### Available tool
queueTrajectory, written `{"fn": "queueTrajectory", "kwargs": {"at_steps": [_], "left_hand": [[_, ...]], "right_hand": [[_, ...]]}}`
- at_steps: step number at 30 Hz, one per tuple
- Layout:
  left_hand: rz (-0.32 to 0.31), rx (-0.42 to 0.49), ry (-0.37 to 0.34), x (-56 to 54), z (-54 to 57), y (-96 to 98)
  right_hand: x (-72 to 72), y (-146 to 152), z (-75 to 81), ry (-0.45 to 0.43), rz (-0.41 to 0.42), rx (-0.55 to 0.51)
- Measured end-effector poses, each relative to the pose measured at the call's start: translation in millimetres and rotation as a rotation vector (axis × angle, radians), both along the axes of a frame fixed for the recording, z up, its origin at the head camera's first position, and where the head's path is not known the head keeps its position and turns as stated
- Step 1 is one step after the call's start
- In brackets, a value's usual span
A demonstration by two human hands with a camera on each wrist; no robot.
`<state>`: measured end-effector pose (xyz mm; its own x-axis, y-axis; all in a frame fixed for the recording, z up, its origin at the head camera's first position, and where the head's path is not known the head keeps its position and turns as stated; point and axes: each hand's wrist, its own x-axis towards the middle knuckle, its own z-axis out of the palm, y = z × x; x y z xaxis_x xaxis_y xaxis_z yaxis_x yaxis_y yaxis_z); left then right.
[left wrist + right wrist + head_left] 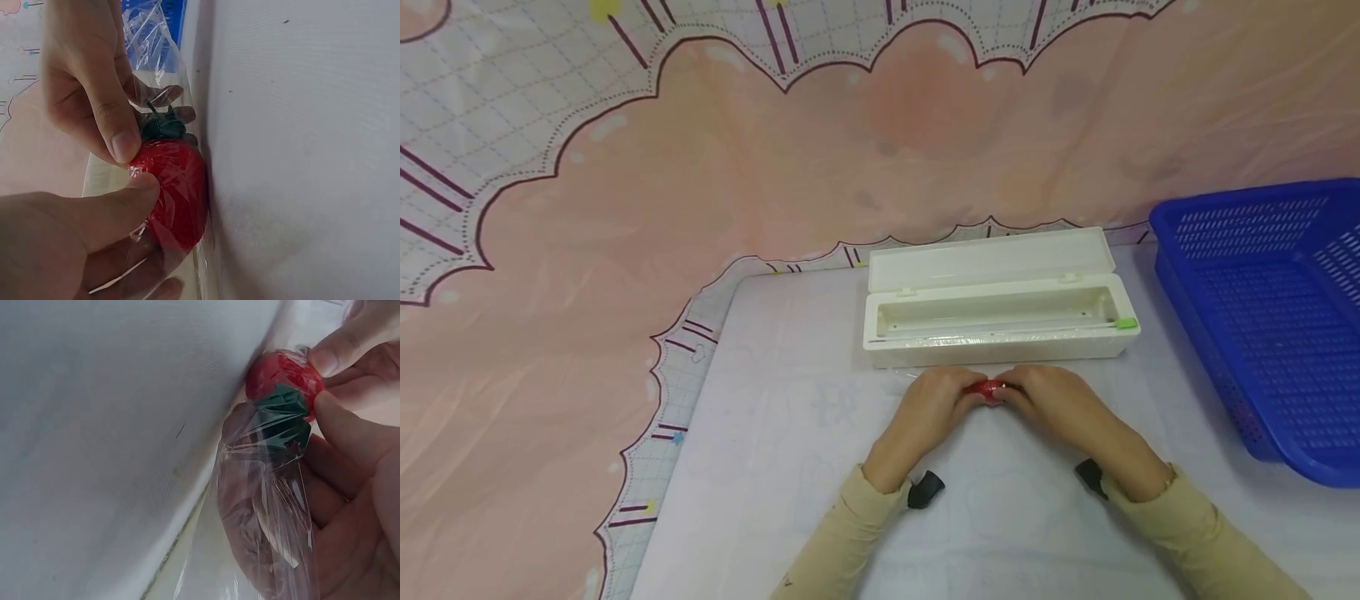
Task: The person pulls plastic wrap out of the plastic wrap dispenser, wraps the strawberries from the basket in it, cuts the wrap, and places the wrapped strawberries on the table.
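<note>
Between both hands is a red strawberry [178,194] with green leaves [284,412], wrapped in clear plastic film [250,512]. My left hand [928,408] pinches its lower, pointed end, thumb on top and fingers beneath. At the leafy end, my right hand [1052,400] grips it with the thumb near the leaves and the fingers behind the film. The film trails away from the strawberry past the right fingers. Just behind the hands stands a long white box [1000,352], its lid [992,260] raised at the back.
Film stretches along the box's front edge, by a small green slider [1126,323] at its right end. A blue plastic basket [1217,350] stands on the right. White cloth covers the table [760,483], and a patterned pink curtain [775,167] hangs behind.
</note>
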<state>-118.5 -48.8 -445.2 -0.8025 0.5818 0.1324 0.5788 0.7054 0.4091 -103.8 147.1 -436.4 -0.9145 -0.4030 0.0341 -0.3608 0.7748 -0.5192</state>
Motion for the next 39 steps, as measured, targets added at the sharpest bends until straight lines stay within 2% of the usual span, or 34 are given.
{"fn": "queueTrajectory", "kwargs": {"at_steps": [9, 16, 20, 27, 36, 39], "left_hand": [[0.017, -0.033, -0.02, -4.4, 0.9, 3.0], [0.062, 0.063, -0.124, -5.5, 3.9, 0.8], [0.063, 0.082, -0.105, -5.9, 2.8, 1.2], [0.081, 0.054, -0.084, -7.2, -0.1, 4.4], [0.145, 0.169, -0.183, -7.9, -3.2, 3.6], [0.181, 0.203, -0.189, -6.6, -5.8, 4.9]], "right_hand": [[-5.6, 0, -0.1, 0.004, -0.068, -0.014], [-9.7, 4, 5.4, -0.044, -0.034, -0.045], [-11.7, 4, 7.7, -0.055, -0.018, -0.051], [-14.8, 4, 5.6, -0.047, -0.043, -0.058], [-15.5, 3, 3.0, -0.058, -0.074, -0.082], [-15.1, 3, 2.3, -0.05, -0.092, -0.089]]}}
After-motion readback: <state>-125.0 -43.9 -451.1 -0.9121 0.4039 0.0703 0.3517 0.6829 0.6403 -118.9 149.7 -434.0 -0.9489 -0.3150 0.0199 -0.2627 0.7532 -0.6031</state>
